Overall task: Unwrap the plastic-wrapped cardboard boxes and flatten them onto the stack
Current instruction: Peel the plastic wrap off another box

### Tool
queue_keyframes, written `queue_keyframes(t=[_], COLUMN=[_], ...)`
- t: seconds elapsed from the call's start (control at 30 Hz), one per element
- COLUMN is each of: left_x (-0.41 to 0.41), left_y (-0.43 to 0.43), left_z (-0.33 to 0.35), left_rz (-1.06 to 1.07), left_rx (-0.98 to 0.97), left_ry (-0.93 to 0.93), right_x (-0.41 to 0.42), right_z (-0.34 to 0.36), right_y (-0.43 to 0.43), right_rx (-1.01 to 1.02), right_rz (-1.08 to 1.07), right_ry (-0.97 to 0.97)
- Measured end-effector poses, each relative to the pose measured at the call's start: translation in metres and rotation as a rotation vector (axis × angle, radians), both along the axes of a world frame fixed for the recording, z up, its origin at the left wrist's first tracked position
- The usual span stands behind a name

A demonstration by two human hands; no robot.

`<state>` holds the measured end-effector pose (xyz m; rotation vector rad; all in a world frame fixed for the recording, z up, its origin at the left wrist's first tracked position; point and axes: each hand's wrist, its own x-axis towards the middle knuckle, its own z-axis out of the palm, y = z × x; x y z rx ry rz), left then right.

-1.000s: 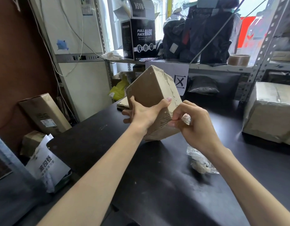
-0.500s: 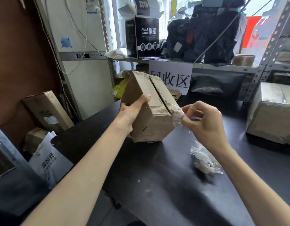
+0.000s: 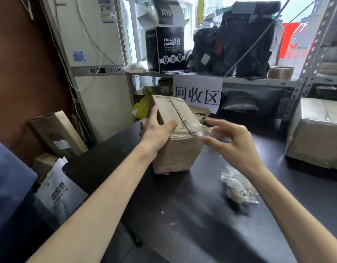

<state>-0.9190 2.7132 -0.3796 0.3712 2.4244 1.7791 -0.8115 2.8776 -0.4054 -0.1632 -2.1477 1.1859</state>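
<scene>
A brown cardboard box [image 3: 180,150] stands on the black table [image 3: 201,224], its top flaps meeting along a seam. My left hand [image 3: 158,130] grips its left top edge, thumb lying on the top. At the box's right top corner a scrap of clear plastic wrap [image 3: 199,129] still clings. My right hand [image 3: 234,143] hovers just right of that scrap with its fingers spread, holding nothing I can make out. Behind the box lies a stack of flattened cardboard [image 3: 200,113].
A crumpled ball of clear plastic [image 3: 238,186] lies on the table under my right forearm. Another plastic-wrapped box [image 3: 315,133] sits at the right. A white sign [image 3: 198,93] hangs from the shelf behind. Boxes and a paper bag [image 3: 57,188] stand left of the table.
The box has been turned and set down flat on the table. My right hand, which was pinching the wrap at the corner, now has its fingers spread beside it.
</scene>
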Motion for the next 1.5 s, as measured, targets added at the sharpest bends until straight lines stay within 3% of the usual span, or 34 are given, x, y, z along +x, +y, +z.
queue_keyframes(t=[0.23,0.37,0.6,0.83,1.1,1.3,1.5], left_x=[0.009,0.01,0.012,0.006,-0.007,-0.011,-0.012], left_y=[0.013,0.01,0.015,0.022,0.016,0.012,0.01], left_z=[0.01,0.003,-0.001,0.0,-0.006,-0.015,-0.019], left_rz=[-0.08,-0.02,-0.051,-0.07,-0.086,-0.091,-0.09], left_rx=[-0.213,-0.156,-0.118,-0.084,-0.007,0.041,0.066], left_ry=[0.072,0.094,0.138,0.126,0.062,0.082,0.091], right_x=[-0.002,0.0,0.001,0.008,0.012,0.001,0.001], right_z=[-0.002,0.005,0.007,0.019,0.013,0.006,0.0], right_y=[-0.006,-0.003,-0.012,0.006,0.021,0.009,0.0], right_rx=[0.061,-0.104,0.02,0.024,0.109,-0.191,-0.059], right_rz=[-0.048,0.07,0.025,-0.165,-0.264,-0.049,-0.084], right_ry=[0.071,0.123,0.073,-0.083,-0.039,-0.062,-0.106])
